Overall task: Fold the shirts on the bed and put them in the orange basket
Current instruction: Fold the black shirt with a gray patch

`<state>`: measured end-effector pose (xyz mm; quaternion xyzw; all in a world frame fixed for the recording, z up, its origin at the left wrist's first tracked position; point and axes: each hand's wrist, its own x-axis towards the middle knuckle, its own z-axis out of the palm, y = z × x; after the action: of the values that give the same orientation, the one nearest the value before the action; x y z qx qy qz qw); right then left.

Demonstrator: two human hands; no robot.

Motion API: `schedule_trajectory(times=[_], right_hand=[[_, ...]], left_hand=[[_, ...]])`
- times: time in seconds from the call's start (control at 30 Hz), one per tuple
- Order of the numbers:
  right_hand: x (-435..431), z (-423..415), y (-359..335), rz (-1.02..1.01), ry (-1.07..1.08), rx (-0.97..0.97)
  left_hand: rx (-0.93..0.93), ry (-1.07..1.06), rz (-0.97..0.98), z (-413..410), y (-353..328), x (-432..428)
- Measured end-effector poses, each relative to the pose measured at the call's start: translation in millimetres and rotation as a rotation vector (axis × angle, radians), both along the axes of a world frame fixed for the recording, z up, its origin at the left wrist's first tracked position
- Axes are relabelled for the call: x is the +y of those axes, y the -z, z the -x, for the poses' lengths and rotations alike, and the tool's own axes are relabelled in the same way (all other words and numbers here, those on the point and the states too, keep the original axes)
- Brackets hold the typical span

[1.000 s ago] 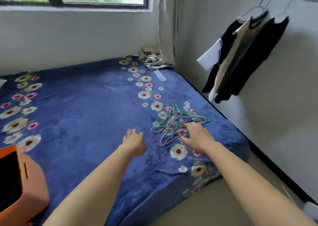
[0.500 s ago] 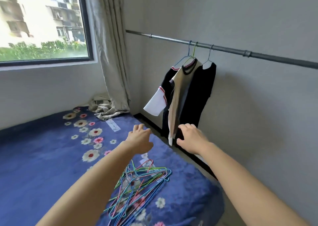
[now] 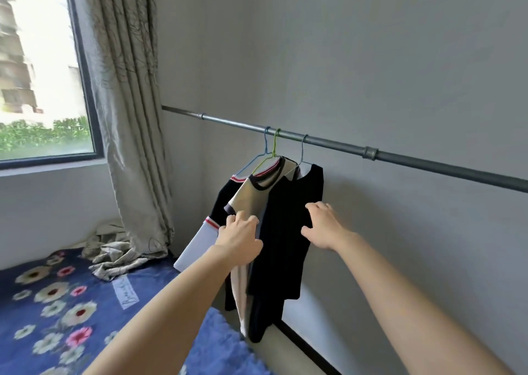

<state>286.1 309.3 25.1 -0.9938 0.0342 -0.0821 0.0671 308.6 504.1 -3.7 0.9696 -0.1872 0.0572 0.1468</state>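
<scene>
Currently: right hand [image 3: 323, 226] spread open on black shirt [image 3: 285, 263]; left hand [image 3: 241, 237] curled against beige shirt [image 3: 251, 193], grip unclear.

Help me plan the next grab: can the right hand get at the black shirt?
Probably yes. The right hand is at the black shirt's edge, fingers spread, nothing between them. That shirt hangs nearest the camera on the rail, and the left hand is at its other side.
</scene>
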Motion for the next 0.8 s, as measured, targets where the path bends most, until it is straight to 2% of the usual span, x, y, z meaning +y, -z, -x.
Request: schedule_trajectory(times=[0.23,0.37,0.5,0.6,0.8], right_hand=[[-77,-110,-40,0.0,-0.053,-0.115],[-94,-157,-35,0.028,-0.113,-0.115],[-103,-199,-29,-0.034,-0.174,-0.082],[-97,-227,-22,-0.288,-0.171,-0.05],[-86,-260,-22,-1.192,-0.1,-0.078]], left_hand=[[-0.057,-0.073,0.06,-82,-26,-92],[-0.1,-0.156,0.112,-123,-29,-123],[-0.054,-0.22,0.134,-160,-24,-139],[0.001,-0.237,0.242,-183,-18,-145],[-0.103,-0.241,0.444,-193,-8,-148]])
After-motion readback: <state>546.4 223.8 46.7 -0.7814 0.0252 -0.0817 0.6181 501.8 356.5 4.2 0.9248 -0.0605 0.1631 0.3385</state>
